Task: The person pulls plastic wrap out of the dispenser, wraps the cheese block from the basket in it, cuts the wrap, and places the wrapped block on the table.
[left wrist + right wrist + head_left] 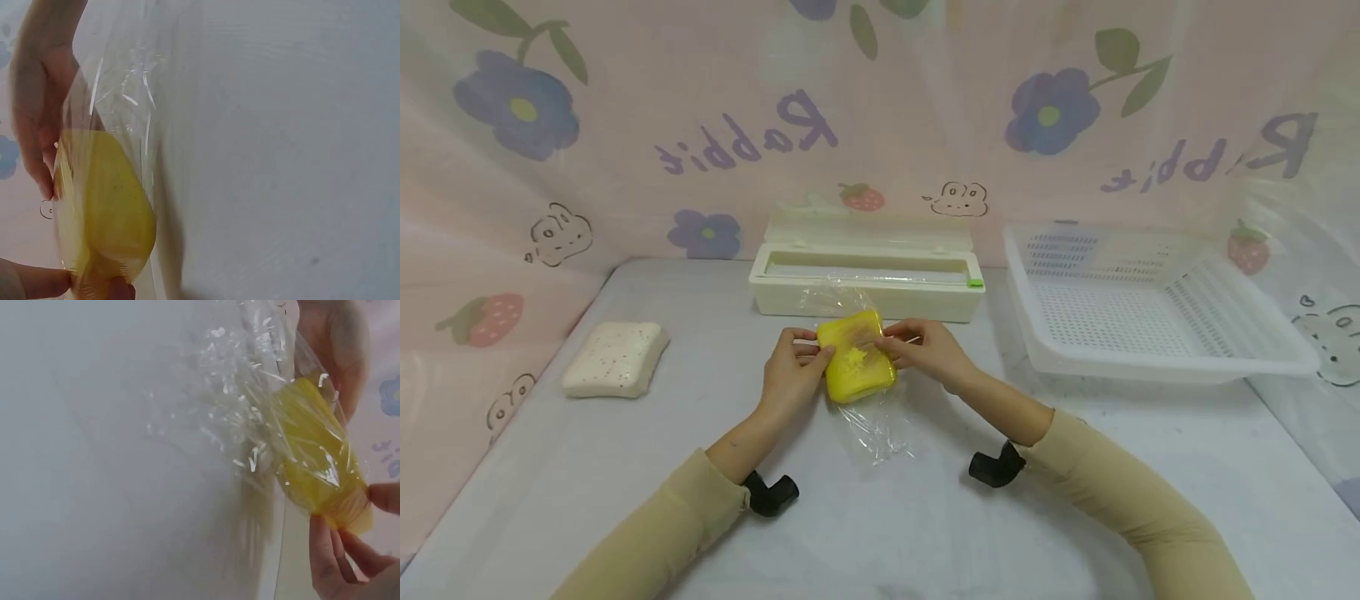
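Observation:
A yellow, toast-shaped block (pixel 853 379) with a paler star-shaped patch on its face is held up over the table between both hands. Clear cling film (pixel 876 429) covers it, with loose film hanging below and sticking out above. My left hand (pixel 792 367) pinches its left edge, thumb on the near face and fingers behind. On the opposite edge, my right hand (pixel 931 352) grips the block through the film. In the right wrist view, the film (pixel 250 419) bunches in shiny creases beside the block (pixel 312 437).
Behind the hands stands a cream cling film dispenser (pixel 865 298) with its lid raised and a green slider at the right end. A white perforated basket (pixel 1165 367) stands to the right. A speckled white block (pixel 616 360) lies at the left. A printed curtain (pixel 887 142) encloses the table.

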`<state>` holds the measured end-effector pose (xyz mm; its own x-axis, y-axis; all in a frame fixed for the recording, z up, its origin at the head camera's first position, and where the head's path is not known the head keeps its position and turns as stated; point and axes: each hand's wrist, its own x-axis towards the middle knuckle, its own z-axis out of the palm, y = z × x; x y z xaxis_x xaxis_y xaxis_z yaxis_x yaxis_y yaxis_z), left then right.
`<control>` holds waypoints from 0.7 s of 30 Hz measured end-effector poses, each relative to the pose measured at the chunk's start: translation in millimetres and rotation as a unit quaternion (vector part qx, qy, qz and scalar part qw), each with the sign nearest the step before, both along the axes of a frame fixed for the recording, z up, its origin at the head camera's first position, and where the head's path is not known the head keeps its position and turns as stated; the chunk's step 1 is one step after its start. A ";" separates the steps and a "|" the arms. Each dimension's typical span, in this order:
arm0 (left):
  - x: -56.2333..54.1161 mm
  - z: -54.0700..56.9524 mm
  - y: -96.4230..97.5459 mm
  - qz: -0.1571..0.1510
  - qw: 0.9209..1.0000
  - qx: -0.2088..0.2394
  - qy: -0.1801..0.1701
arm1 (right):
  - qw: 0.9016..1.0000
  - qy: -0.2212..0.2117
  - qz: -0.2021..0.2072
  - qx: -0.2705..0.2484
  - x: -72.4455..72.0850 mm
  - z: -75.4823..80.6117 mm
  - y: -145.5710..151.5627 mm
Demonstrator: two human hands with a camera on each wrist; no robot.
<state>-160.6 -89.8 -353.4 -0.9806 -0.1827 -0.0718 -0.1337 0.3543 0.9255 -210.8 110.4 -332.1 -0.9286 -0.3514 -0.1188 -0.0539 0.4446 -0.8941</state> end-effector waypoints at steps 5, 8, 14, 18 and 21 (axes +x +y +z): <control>0.5 3.3 -1.3 -0.006 1.000 -0.005 0.001 | 0.999 -0.025 -0.001 -0.029 8.9 -3.0 4.7; 1.2 4.9 -1.2 -0.015 1.000 -0.007 -0.014 | 0.998 -0.047 -0.007 -0.031 14.0 -6.4 8.8; 0.9 5.8 -2.0 -0.053 0.996 -0.014 -0.071 | 0.995 -0.096 -0.013 -0.020 21.1 -16.6 18.9; -0.4 3.8 -3.1 -0.076 0.992 -0.018 -0.097 | 0.993 -0.116 -0.007 -0.020 22.9 -21.8 24.2; -2.3 1.4 -4.6 -0.085 0.991 -0.024 -0.104 | 0.991 -0.132 -0.003 -0.033 22.7 -22.9 26.2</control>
<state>-162.9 -94.4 -352.0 -0.9622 -0.0233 -0.2713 -0.2546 0.4303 0.8660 -188.1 136.5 -355.1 -0.8702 -0.3614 -0.3349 0.1882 0.3843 -0.9038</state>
